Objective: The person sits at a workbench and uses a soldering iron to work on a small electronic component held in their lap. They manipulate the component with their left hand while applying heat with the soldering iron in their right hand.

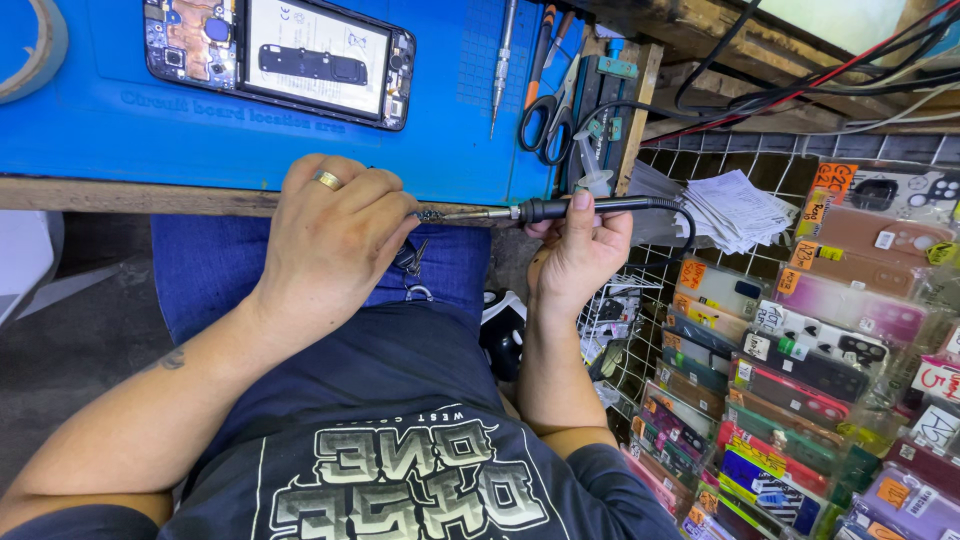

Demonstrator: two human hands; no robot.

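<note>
Soldering iron (560,210) front and centre, held level just below the wooden edge of the bench, over the person's lap. Right hand (578,255) has it by the black handle, fingers curled under and thumb pressed on top — a firm, closed grip. Its black cable (680,215) loops off the back end and drops to the right. Left hand (330,240) is at the other end, fingers bunched together around the metal tip (430,214), a gold ring (327,180) showing on one finger; whether the fingertips actually pinch the tip or a small part on it, I cannot tell, they hide it.

Up on the bench lies a blue work mat (120,120), and on it an opened phone (280,55) with its back off, circuit parts showing at the left end. To the right of the phone, a slim metal screwdriver (503,60), then orange-handled tools and black scissors (545,115). A roll of tape (30,55) sits at the far left edge. Down the right side — a wire rack (620,330) and rows of packaged phone cases (800,380), with a stack of papers (735,210) above them.
</note>
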